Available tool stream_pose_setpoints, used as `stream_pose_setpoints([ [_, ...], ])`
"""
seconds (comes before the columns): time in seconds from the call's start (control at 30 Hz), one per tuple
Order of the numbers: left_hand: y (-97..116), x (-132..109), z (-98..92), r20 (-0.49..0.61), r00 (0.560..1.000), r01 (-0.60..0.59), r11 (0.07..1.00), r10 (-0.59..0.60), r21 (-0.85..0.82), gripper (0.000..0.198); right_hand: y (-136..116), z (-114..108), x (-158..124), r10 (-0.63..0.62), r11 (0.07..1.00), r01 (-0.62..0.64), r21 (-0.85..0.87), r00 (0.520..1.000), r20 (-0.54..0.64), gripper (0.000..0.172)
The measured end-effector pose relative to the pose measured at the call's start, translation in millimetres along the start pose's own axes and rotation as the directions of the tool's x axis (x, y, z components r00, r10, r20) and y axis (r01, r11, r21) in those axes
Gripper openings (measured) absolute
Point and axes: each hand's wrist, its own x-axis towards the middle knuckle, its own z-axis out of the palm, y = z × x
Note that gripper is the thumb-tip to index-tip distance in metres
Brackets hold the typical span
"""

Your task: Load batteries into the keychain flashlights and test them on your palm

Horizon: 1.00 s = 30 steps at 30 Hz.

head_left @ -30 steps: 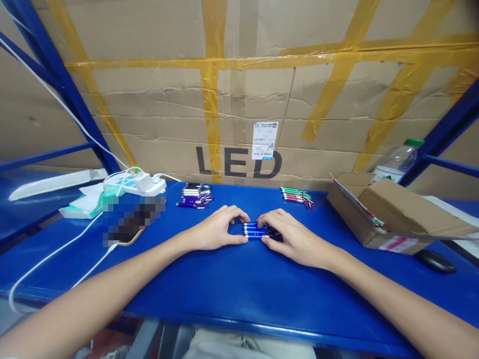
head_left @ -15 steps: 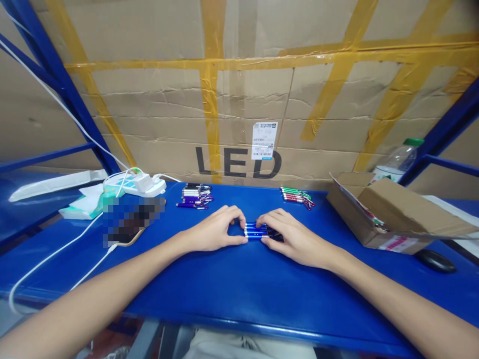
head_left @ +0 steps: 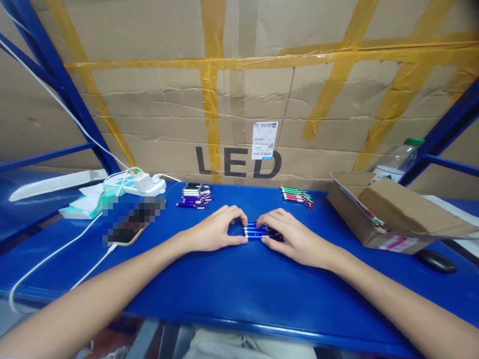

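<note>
Several shiny blue metal pens or small torches lie side by side on the blue table, between my hands. My left hand pinches their left ends between thumb and fingertips. From the other side my right hand grips them, its palm hiding their dark right ends. Behind my left hand lies a group of black, silver and purple ones with clips. A second group, green and red, lies behind my right hand.
An open cardboard box stands at the right, with a black mouse and a green-capped bottle near it. On the left are a phone, cables, a power strip and a tissue pack. A large carton closes off the back.
</note>
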Motion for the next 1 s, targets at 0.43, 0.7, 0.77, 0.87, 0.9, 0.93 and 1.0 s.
stream_pose_setpoints([
  [0.43, 0.6, 0.1, -1.9, 0.024, 0.999, -0.045, 0.999, 0.045, -0.012, 0.02, -1.5, -1.0, -0.7, -0.043, 0.999, 0.043, 0.001, 0.999, 0.01, 0.021],
  [0.7, 1.9, -0.8, -1.7, 0.014, 1.0, -0.003, 1.0, 0.003, -0.009, 0.029, -0.1, 0.4, -1.4, -0.03, 1.0, 0.029, 0.009, 1.0, 0.004, 0.022],
  [0.77, 2.3, -0.9, -1.7, 0.018, 1.0, 0.009, 1.0, -0.009, -0.008, 0.03, 0.3, 0.4, -1.8, -0.025, 1.0, 0.025, 0.014, 1.0, 0.006, 0.023],
  [0.87, 2.0, -1.0, -1.9, 0.018, 1.0, 0.015, 1.0, -0.014, -0.018, 0.03, -0.5, -0.3, -1.7, -0.03, 0.999, 0.03, 0.013, 1.0, 0.009, 0.021],
  [0.9, 1.9, -1.0, -2.2, 0.016, 1.0, 0.013, 1.0, -0.013, -0.028, 0.031, -1.1, -0.8, -1.6, -0.033, 0.999, 0.033, 0.011, 0.999, 0.011, 0.02],
  [0.93, 1.8, -1.1, -2.5, 0.014, 1.0, 0.011, 0.999, -0.011, -0.04, 0.033, -1.8, -1.2, -1.5, -0.036, 0.999, 0.036, 0.007, 0.999, 0.012, 0.018],
  [1.0, 2.0, -1.3, -3.2, 0.01, 1.0, 0.012, 0.997, -0.011, -0.07, 0.037, -3.1, -2.1, -1.5, -0.039, 0.999, 0.039, 0.0, 0.999, 0.01, 0.014],
])
